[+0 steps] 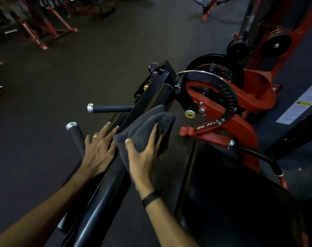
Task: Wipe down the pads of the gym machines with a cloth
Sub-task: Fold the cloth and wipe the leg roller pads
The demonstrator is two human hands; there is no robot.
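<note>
Nearest the camera: two bare forearms reach forward over a long black pad (105, 189) that runs diagonally up and to the right. A dark band (150, 198) sits on the right wrist.

Right hand (142, 157): palm down on the grey cloth (144, 127), fingers spread and nearly straight, pressing the cloth onto the pad's upper end; not clenched round it. The cloth is bunched and drapes over the pad's right edge.

Left hand (98, 148): released, fingers straight, lying flat on the pad's left side, just beside the cloth. A ring (94, 136) shows on one finger.

Left of the pad: two black handles (109, 108) with silver end caps stick out.

Beyond the cloth: a curved black selector plate (221, 90) with a row of holes, mounted on a red frame (240, 132).

Farther back: black weight plates (279, 44) on a red rack; more red machines (44, 24) on the dark floor (98, 59), blurred.
</note>
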